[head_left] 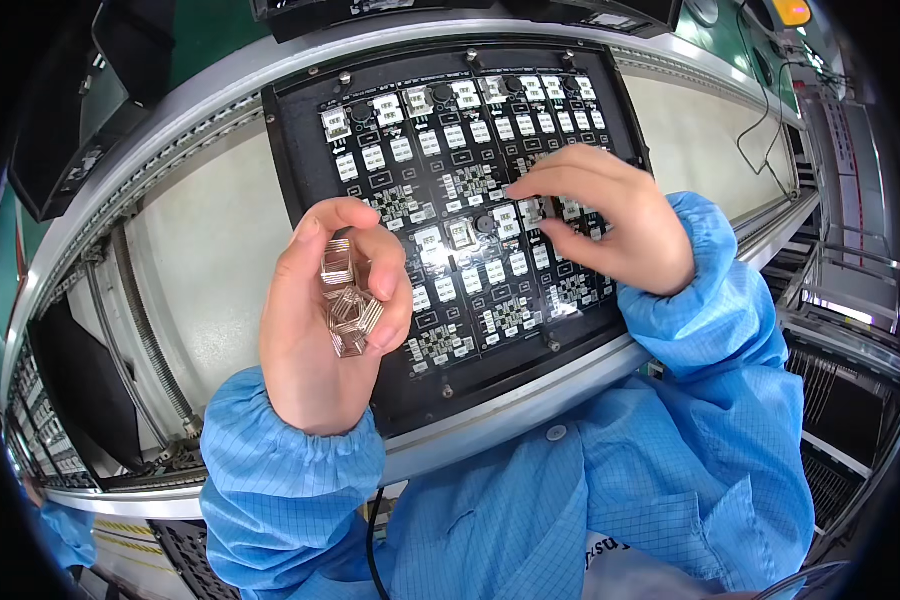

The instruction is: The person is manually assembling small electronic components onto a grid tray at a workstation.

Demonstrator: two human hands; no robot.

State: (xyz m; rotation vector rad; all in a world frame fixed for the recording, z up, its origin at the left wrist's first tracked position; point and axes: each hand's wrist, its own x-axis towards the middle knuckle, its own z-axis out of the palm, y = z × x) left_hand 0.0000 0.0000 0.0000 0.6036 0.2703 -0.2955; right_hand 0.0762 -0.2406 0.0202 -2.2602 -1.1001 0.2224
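My left hand (335, 310) is turned palm up, fingers curled round several small, shiny square metal pieces (353, 312) with ridged sides, which look stacked inside one another. My right hand (610, 215) reaches over a black panel of circuit boards (450, 205). Its thumb and index finger are bent about a small silvery square piece (532, 213) at the board surface; the finger contact is partly hard to see. Left of those fingertips, a similar square metal piece (461, 234) sits on the board. More such pieces (336, 124) line the panel's far row.
The panel lies in a black frame (295, 150) with knob-like posts, across a conveyor with metal rails (530, 395). Pale surfaces (210, 220) flank it. Black equipment (80, 120) stands far left, a dark cable (765, 150) far right. Another person's blue sleeve (65, 535) shows lower left.
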